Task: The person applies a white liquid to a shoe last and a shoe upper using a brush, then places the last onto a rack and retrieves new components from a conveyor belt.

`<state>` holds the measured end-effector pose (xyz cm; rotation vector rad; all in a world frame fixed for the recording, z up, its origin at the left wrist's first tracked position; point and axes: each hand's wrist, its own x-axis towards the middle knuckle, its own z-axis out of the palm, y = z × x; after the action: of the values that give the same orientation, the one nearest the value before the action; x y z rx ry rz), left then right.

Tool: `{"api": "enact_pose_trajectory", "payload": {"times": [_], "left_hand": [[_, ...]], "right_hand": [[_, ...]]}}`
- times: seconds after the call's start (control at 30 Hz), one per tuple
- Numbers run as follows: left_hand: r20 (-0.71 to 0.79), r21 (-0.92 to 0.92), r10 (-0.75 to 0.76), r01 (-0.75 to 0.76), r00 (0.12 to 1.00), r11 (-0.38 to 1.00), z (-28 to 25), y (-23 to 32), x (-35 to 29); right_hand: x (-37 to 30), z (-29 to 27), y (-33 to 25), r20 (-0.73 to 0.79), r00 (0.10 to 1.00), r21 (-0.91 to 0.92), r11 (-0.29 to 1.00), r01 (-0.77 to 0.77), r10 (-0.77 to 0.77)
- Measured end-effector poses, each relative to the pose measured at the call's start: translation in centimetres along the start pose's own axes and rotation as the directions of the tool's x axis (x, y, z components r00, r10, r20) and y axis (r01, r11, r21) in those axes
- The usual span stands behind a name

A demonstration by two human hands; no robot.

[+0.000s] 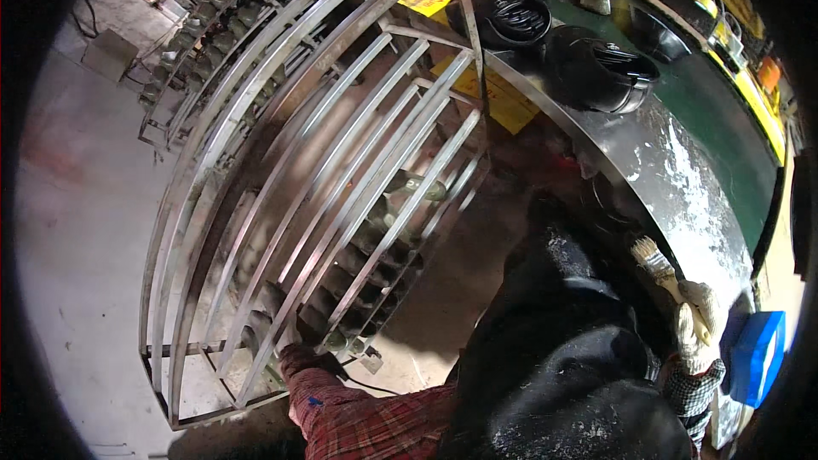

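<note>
My left arm, in a red plaid sleeve, reaches to the near end of a metal rack point(388, 162). Of my left hand point(294, 334) only a part shows, behind the bars beside the dark grey rounded forms point(317, 302); its fingers are hidden. At the right, by the edge of the worktable point(682, 179), my right hand point(699, 311) wears a pale knit glove. It is closed around the handle of a brush point(652, 257), whose light bristles point up and left. A checked cuff covers that wrist.
Two black rounded containers point(514, 17) with dark pieces inside stand on the table. A blue box point(758, 359) is at its near right end. Another rack point(200, 51) bearing several grey forms stands far left. My black apron point(571, 332) fills the lower middle.
</note>
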<state>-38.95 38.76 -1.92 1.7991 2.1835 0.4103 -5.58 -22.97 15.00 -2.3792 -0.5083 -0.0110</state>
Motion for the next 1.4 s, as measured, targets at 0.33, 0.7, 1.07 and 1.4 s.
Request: {"api": "enact_pose_trajectory", "payload": {"times": [0.33, 0.7, 1.07, 1.4], "left_hand": [[0.726, -0.663, 0.508, 0.667, 0.462, 0.340, -0.7, 10.1, -10.7], [0.307, -0.402, 0.535, 0.403, -0.787, 0.822, -0.2, 29.4, -41.3], [0.442, -0.169, 0.453, 0.424, -0.775, 0.890, 5.7, 27.6, -50.8], [0.460, 0.058, 0.201, 0.255, -0.865, 0.965, 11.6, 26.9, -43.9]], "right_hand": [[-2.9, -1.3, -0.5, -0.179, 0.983, 0.114, 0.993, -0.019, 0.040], [-15.1, -16.7, 8.8, -0.946, 0.186, 0.198, 0.925, -0.324, 0.267], [-20.3, -17.4, 15.3, -0.860, 0.298, 0.260, 0.857, -0.446, 0.415], [-5.8, -8.4, 6.7, -0.466, 0.869, -0.080, 0.986, 0.146, -0.166]]}}
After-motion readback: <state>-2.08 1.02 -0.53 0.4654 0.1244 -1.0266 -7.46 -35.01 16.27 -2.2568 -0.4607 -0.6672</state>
